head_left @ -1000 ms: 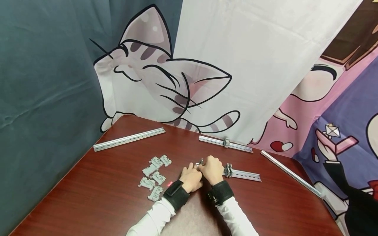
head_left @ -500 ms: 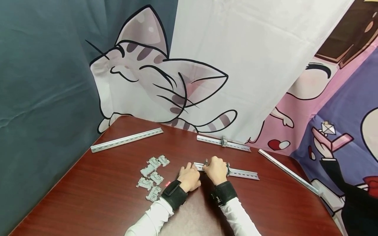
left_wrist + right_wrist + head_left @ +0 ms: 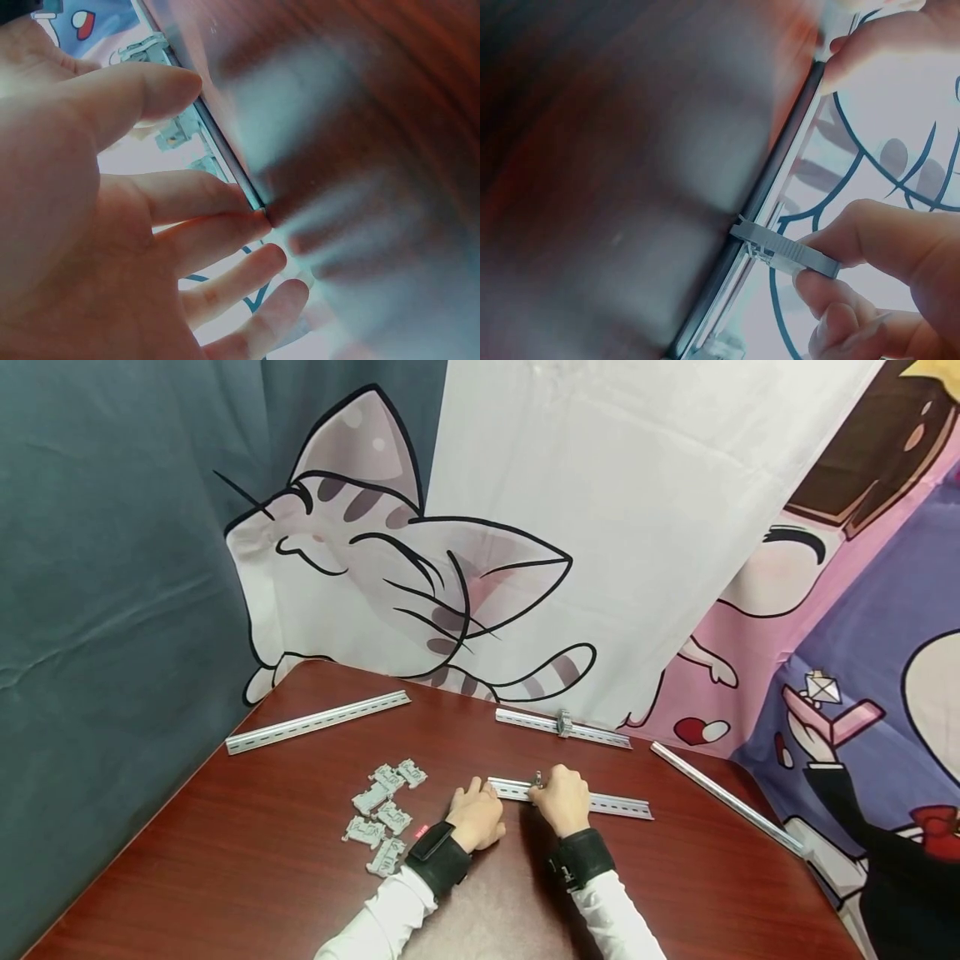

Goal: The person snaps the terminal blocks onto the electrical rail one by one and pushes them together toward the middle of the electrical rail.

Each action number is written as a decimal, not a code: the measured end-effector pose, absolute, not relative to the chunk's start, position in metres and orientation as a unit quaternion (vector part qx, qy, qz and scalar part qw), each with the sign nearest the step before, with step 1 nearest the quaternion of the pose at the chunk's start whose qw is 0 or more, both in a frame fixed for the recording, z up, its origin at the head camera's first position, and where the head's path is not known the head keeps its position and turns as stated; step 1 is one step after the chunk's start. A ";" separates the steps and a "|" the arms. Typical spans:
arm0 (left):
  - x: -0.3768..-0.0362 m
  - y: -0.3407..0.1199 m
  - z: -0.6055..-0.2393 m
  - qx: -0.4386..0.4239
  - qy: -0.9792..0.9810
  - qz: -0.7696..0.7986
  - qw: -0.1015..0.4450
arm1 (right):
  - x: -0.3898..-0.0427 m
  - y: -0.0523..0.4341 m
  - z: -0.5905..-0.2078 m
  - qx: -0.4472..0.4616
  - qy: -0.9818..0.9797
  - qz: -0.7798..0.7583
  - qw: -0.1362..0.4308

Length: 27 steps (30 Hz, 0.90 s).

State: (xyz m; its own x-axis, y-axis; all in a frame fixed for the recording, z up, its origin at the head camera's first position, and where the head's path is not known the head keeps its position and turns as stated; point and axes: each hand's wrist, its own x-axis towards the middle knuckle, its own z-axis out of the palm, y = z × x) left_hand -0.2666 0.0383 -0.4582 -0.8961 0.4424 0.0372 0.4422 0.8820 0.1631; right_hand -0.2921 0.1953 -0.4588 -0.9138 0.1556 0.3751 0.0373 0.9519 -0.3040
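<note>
My right hand [image 3: 546,787] pinches a grey terminal block [image 3: 537,775] seated on a slotted metal rail [image 3: 615,805] lying across the table. The right wrist view shows thumb and fingers closed round that terminal block [image 3: 784,249], which straddles the rail [image 3: 780,169]. Straight fingers of my left hand [image 3: 478,795] press on the rail's left end. In the left wrist view those fingertips [image 3: 251,223] touch the end of the rail [image 3: 217,142], with more blocks [image 3: 174,133] clipped further along it.
Several loose grey terminal blocks [image 3: 384,814] lie left of my left hand on the red-brown table [image 3: 262,860]. A bare rail [image 3: 318,721] lies at the back left, another rail [image 3: 592,734] carrying one block at the back, and a long rail [image 3: 727,797] along the right edge. Curtains hang behind.
My right hand has slid the pinched block rightward along the rail, away from its left end, and now hides the two blocks further along. The left hand stays at the rail's end.
</note>
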 end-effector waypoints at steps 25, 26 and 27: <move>-0.267 0.038 -0.458 0.232 0.968 0.097 0.008 | -0.286 0.227 -0.457 -0.105 -0.962 0.155 0.197; -0.267 0.038 -0.458 0.232 0.968 0.097 0.008 | -0.286 0.228 -0.457 -0.108 -0.962 0.156 0.195; -0.267 0.038 -0.458 0.232 0.968 0.097 0.010 | -0.286 0.229 -0.456 -0.110 -0.962 0.155 0.193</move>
